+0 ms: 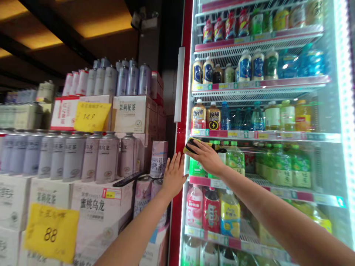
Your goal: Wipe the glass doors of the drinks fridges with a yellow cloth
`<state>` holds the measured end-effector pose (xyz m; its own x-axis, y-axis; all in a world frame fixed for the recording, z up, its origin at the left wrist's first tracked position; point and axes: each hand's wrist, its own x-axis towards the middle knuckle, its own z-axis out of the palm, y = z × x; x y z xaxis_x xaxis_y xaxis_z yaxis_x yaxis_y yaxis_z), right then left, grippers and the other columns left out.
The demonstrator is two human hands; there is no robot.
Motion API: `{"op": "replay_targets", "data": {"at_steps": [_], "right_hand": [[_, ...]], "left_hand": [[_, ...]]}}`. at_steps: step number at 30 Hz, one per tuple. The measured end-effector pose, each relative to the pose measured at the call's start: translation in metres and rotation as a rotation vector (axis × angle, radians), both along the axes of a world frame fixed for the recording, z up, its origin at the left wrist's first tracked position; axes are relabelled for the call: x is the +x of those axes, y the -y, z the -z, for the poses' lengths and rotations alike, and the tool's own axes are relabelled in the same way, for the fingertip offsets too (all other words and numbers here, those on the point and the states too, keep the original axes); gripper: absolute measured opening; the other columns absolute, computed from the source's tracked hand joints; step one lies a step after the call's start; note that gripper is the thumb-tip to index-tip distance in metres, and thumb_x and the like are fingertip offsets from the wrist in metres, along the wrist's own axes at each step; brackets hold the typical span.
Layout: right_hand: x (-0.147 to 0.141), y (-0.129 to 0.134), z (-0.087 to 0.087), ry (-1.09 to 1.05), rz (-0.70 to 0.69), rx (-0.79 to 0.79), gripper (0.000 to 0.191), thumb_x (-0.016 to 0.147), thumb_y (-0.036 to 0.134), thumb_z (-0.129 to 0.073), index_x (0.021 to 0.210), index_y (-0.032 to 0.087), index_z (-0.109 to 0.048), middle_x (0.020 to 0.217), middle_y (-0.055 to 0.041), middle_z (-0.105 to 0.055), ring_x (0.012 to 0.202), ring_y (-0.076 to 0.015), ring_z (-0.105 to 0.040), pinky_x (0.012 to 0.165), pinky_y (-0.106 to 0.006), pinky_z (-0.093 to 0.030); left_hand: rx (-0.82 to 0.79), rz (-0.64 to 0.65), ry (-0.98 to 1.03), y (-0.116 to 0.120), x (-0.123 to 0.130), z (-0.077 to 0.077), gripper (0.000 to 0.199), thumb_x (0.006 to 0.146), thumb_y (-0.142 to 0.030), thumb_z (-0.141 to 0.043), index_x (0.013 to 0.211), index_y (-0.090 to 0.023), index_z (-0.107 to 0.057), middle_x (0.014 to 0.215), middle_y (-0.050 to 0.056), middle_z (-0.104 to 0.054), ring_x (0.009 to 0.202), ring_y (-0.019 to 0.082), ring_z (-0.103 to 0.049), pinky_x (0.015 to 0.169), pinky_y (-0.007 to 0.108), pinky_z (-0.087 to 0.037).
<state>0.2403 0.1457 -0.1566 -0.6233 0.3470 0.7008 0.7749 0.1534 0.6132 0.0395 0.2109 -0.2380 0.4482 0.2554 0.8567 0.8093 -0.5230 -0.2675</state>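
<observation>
My right hand (209,157) presses a yellow and black cloth (190,146) against the left side of the lit drinks cooler, just below a shelf edge (249,135). Part of the cloth is hidden under my fingers and palm. With fingers stretched out, my left hand (175,175) lies flat against the cooler's red frame (179,142) and holds nothing. Green-capped tea bottles (235,157) stand right behind and below my right hand. To the left of my left hand is a pale printed can (158,158).
Several shelves of bottled drinks fill the cooler, with pink juice bottles (194,205) low on the left. A white handle (179,85) runs up the red frame. On the left, tall cans (107,157) stand on stacked cartons (94,218) bearing a yellow price sign (51,232).
</observation>
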Motion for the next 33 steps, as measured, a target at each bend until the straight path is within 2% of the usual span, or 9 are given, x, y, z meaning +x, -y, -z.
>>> {"op": "replay_targets", "data": {"at_steps": [4, 8, 12, 14, 16, 23, 25, 31, 33], "right_hand": [[0.011, 0.01, -0.024, -0.077, 0.032, 0.008, 0.053, 0.098, 0.007, -0.053, 0.139, 0.039, -0.065, 0.147, -0.0021, -0.063, 0.142, -0.0274, -0.05, 0.114, -0.05, -0.047], [-0.016, -0.012, -0.053, -0.252, 0.023, 0.107, 0.049, 0.098, 0.006, -0.05, 0.135, 0.032, -0.069, 0.148, -0.0032, -0.062, 0.144, -0.0294, -0.048, 0.118, -0.052, -0.043], [-0.04, -0.026, -0.03, -0.137, -0.027, 0.047, 0.047, 0.1, 0.011, -0.051, 0.141, 0.031, -0.065, 0.152, -0.0032, -0.059, 0.147, -0.0275, -0.045, 0.123, -0.05, -0.037], [-0.038, -0.021, -0.015, -0.013, -0.055, -0.034, 0.045, 0.101, 0.015, -0.054, 0.14, 0.032, -0.065, 0.15, -0.0022, -0.061, 0.146, -0.0262, -0.047, 0.123, -0.048, -0.037], [-0.033, -0.015, -0.012, 0.082, -0.058, -0.1, 0.041, 0.101, 0.016, -0.054, 0.136, 0.033, -0.068, 0.148, -0.0007, -0.062, 0.145, -0.0255, -0.049, 0.121, -0.047, -0.039], [-0.052, -0.029, -0.078, -0.12, 0.054, 0.031, 0.048, 0.101, 0.01, -0.046, 0.142, 0.029, -0.064, 0.156, -0.0033, -0.054, 0.149, -0.03, -0.043, 0.118, -0.05, -0.041], [-0.058, -0.036, -0.066, -0.134, 0.037, 0.047, 0.049, 0.101, 0.01, -0.047, 0.144, 0.028, -0.061, 0.158, -0.0041, -0.052, 0.151, -0.0303, -0.04, 0.121, -0.051, -0.038], [-0.049, -0.029, 0.042, 0.146, -0.077, -0.088, 0.04, 0.102, 0.021, -0.055, 0.14, 0.029, -0.065, 0.151, -0.0017, -0.06, 0.145, -0.0273, -0.048, 0.12, -0.047, -0.041], [-0.046, -0.027, 0.046, 0.214, -0.094, -0.133, 0.037, 0.103, 0.024, -0.055, 0.138, 0.031, -0.066, 0.149, 0.0002, -0.061, 0.144, -0.0261, -0.05, 0.118, -0.046, -0.044]], "left_hand": [[-0.027, -0.009, -0.048, 0.0, -0.008, 0.003, 0.073, 0.096, -0.043, -0.058, 0.158, -0.009, -0.039, 0.17, 0.016, -0.026, 0.159, 0.03, -0.024, 0.13, 0.051, -0.023], [-0.04, -0.023, -0.062, 0.0, -0.015, -0.001, 0.072, 0.097, -0.042, -0.055, 0.158, -0.008, -0.038, 0.169, 0.015, -0.029, 0.159, 0.029, -0.023, 0.131, 0.05, -0.021], [-0.003, -0.034, -0.024, 0.004, -0.023, -0.002, 0.073, 0.097, -0.041, -0.052, 0.159, -0.006, -0.034, 0.169, 0.016, -0.027, 0.16, 0.03, -0.019, 0.131, 0.05, -0.018], [0.023, -0.034, -0.008, 0.007, -0.029, -0.002, 0.073, 0.098, -0.039, -0.05, 0.161, -0.007, -0.031, 0.17, 0.016, -0.025, 0.16, 0.029, -0.017, 0.131, 0.05, -0.018], [0.045, -0.026, -0.007, 0.009, -0.034, -0.004, 0.072, 0.098, -0.037, -0.049, 0.161, -0.008, -0.029, 0.171, 0.015, -0.024, 0.161, 0.029, -0.015, 0.131, 0.049, -0.018], [0.056, -0.022, 0.011, 0.012, -0.034, -0.019, 0.073, 0.096, -0.035, -0.053, 0.16, -0.007, -0.032, 0.17, 0.017, -0.026, 0.16, 0.031, -0.02, 0.131, 0.051, -0.018], [0.051, -0.026, 0.025, 0.012, -0.035, -0.016, 0.073, 0.097, -0.035, -0.053, 0.16, -0.006, -0.032, 0.17, 0.017, -0.026, 0.159, 0.032, -0.02, 0.13, 0.051, -0.019], [0.04, -0.041, 0.031, 0.011, -0.053, 0.012, 0.069, 0.098, -0.031, -0.048, 0.16, -0.007, -0.031, 0.169, 0.017, -0.031, 0.159, 0.032, -0.021, 0.129, 0.052, -0.022], [0.039, -0.048, 0.022, 0.01, -0.056, 0.016, 0.068, 0.097, -0.03, -0.049, 0.159, -0.007, -0.033, 0.168, 0.018, -0.032, 0.159, 0.032, -0.022, 0.129, 0.052, -0.022]]}}
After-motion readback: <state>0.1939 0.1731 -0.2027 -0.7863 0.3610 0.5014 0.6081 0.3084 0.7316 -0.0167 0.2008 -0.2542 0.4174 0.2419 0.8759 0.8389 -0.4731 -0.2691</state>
